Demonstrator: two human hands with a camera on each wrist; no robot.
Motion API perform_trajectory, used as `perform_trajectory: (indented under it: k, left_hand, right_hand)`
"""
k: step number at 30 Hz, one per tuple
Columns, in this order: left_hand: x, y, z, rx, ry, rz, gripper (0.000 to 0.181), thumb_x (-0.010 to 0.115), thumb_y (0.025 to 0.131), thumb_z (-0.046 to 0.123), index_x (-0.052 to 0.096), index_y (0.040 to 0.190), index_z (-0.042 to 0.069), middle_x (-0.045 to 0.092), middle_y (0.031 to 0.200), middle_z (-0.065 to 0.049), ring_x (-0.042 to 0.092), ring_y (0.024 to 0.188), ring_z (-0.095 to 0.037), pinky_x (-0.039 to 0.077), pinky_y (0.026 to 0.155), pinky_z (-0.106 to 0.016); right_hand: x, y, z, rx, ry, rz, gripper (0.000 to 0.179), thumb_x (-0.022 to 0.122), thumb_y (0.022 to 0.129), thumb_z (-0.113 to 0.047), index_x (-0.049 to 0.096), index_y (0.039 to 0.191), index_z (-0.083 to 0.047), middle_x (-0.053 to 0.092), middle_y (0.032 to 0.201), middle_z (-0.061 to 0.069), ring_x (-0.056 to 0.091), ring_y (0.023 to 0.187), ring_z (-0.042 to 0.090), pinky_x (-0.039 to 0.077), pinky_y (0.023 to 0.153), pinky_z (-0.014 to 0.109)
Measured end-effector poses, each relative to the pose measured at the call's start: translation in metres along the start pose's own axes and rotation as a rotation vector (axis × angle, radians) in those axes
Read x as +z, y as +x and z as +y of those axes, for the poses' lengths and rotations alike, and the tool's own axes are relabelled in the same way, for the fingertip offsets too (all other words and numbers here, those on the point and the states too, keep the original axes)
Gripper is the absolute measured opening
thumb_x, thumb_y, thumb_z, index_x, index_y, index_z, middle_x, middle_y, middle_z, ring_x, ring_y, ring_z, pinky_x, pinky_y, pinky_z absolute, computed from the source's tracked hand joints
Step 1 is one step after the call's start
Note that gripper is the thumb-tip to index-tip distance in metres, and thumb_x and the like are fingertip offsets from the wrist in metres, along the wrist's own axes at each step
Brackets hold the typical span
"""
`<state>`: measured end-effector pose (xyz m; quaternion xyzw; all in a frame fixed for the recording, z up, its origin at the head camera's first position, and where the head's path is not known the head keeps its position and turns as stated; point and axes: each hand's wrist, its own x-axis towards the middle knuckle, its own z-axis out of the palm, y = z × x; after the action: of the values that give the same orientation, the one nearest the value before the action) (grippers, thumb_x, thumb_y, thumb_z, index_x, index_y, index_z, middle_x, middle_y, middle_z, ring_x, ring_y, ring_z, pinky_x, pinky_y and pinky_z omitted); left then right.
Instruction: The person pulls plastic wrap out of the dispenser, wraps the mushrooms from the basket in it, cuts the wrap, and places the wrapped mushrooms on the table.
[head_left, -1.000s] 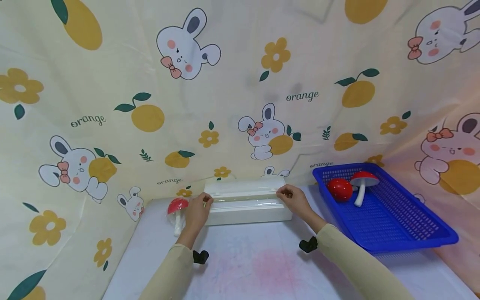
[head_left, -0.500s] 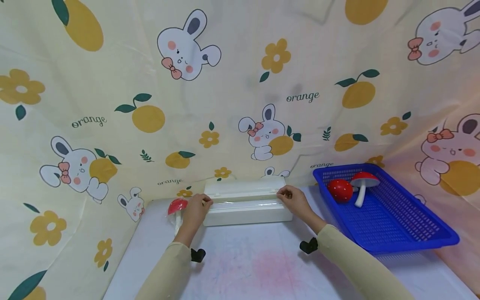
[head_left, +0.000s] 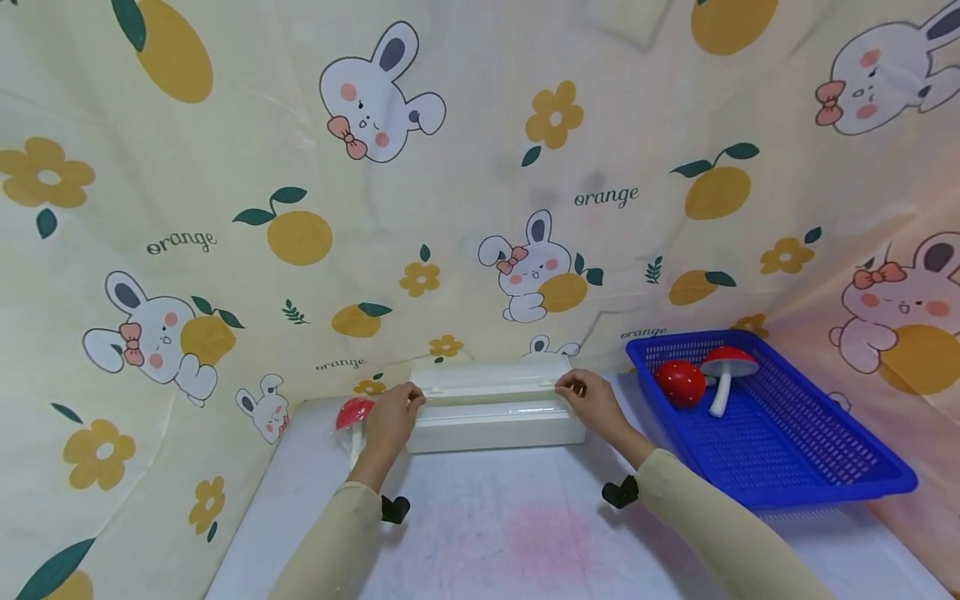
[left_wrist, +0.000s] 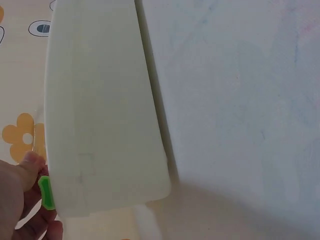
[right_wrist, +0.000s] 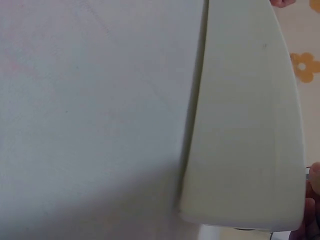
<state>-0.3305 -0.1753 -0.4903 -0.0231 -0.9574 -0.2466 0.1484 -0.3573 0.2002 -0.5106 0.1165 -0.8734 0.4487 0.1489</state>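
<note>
A long white cling film dispenser (head_left: 495, 429) lies across the back of the table, its lid (head_left: 491, 375) raised behind. Clear cling film (head_left: 528, 408) glints along its top. At the left end, my left hand (head_left: 390, 421) pinches the film's edge between thumb and fingers. My right hand (head_left: 588, 404) pinches at the right end, thumb against curled fingers. In the left wrist view, a sliver of film rises from the thumb beside a small green piece (left_wrist: 46, 192) at the dispenser's end. The right wrist view shows the dispenser's front (right_wrist: 245, 125), with my right fingertips (right_wrist: 314, 180) partly cut off at the edge.
Left of my left hand lies a red-capped toy mushroom (head_left: 354, 412) in clear wrap, partly hidden by that hand. A blue plastic basket (head_left: 780, 450) at the right holds a toy mushroom (head_left: 726, 367) and another red, white-dotted one (head_left: 680, 383). A printed cloth (head_left: 450, 208) hangs close behind the dispenser.
My left hand and forearm have shifted slightly left, covering more of the wrapped mushroom's stem. Glints on the film have changed. The right hand keeps nearly the same place.
</note>
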Motion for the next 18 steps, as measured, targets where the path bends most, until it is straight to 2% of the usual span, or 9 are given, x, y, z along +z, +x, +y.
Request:
perform_trajectory:
  k: [8,15,18]
  left_hand:
    - [-0.004,0.003,0.0,0.003,-0.016,0.011,0.014,0.074,0.103,0.025,0.073,0.111,0.014,0.075,0.104,-0.005,0.064,0.087,-0.023,0.059,0.082,-0.04]
    - [-0.014,0.005,0.002,-0.01,-0.064,-0.003,0.016,0.071,0.105,0.027,0.072,0.114,0.014,0.074,0.106,-0.005,0.061,0.082,-0.022,0.056,0.075,-0.036]
    - [-0.016,0.006,0.003,-0.014,-0.087,-0.002,0.016,0.07,0.106,0.027,0.072,0.115,0.013,0.074,0.108,-0.005,0.062,0.084,-0.022,0.057,0.076,-0.037]
  right_hand:
    - [-0.007,0.004,-0.007,-0.006,-0.03,-0.01,0.006,0.077,0.101,-0.012,0.075,0.104,-0.007,0.069,0.09,0.005,0.057,0.081,0.021,0.048,0.069,0.026]
    - [-0.015,0.009,-0.013,0.002,-0.037,-0.016,0.005,0.076,0.102,-0.014,0.075,0.104,-0.009,0.069,0.092,0.005,0.057,0.082,0.023,0.049,0.071,0.028]
    - [-0.019,0.01,-0.017,0.002,-0.043,-0.008,0.006,0.076,0.102,-0.014,0.075,0.104,-0.009,0.07,0.092,0.006,0.058,0.082,0.023,0.049,0.07,0.027]
